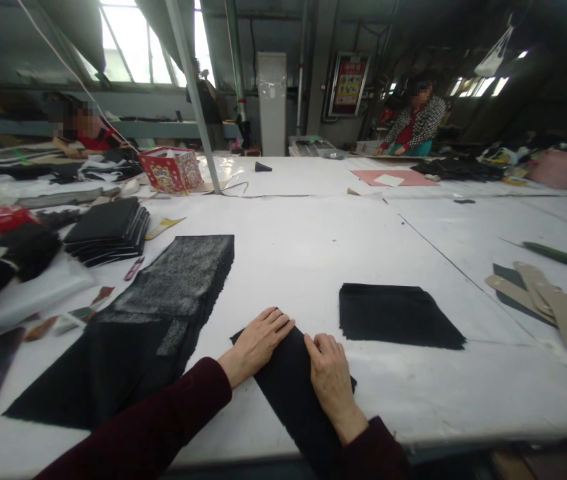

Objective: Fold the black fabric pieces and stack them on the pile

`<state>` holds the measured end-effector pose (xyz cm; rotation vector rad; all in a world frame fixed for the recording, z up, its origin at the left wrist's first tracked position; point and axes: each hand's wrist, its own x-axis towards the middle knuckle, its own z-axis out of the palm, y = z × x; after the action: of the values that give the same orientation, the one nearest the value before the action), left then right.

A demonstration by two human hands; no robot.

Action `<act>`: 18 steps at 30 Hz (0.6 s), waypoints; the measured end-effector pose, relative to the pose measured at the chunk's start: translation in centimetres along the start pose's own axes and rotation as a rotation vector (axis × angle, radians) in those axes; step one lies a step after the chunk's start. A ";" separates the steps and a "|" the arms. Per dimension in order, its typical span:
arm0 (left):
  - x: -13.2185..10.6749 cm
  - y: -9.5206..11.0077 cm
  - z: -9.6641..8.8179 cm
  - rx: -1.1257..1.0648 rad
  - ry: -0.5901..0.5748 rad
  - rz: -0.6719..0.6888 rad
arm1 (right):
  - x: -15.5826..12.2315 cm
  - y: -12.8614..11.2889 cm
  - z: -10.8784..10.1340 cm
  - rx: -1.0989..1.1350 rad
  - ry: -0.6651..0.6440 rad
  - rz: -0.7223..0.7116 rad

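Two hands of ours are resting on one black cloth strip (pixel 290 383), which is lying on the white table (pixel 288 247) directly in front of us. Taking that spot as the clock's centre, the strip is slanting from about eleven o'clock down toward five, where it is running past our right forearm. Our left hand (pixel 263 337) is spreading over the strip's far end, its fingers lying close together and slightly bent, probably so the end is not sliding. Our right hand (pixel 332 380) is curling over the right-hand edge with a narrow gap between thumb and forefinger, seemingly steadying that side; whether either hand is pinching the cloth, we cannot tell. Dark corners are peeping out beyond both hands.

At ten o'clock a long black fabric stack (pixel 183 277) is sitting near our left sleeve, and at two o'clock a flatter black pile (pixel 398 315) is lying apart from the strip; we are guessing both are standing within reach so the middle is leaving us working room. Tan pieces (pixel 558 307) are overlapping at three o'clock, and a red box (pixel 170 170) is standing at eleven, likely set there out of our way.
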<state>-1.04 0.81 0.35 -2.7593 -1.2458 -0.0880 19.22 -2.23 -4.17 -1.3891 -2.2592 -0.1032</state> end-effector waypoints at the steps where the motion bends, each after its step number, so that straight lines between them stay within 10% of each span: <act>1: 0.0 0.1 0.0 0.007 -0.004 0.007 | -0.1 0.1 -0.1 0.001 -0.004 0.000; 18: 0.8 2.1 -0.6 0.007 -0.051 0.103 | -2.4 1.3 -1.9 0.044 -0.010 0.025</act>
<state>1.09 -0.02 0.90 -2.8309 -1.1110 -0.0044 21.97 -4.17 -3.78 -1.3970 -2.2382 -0.0386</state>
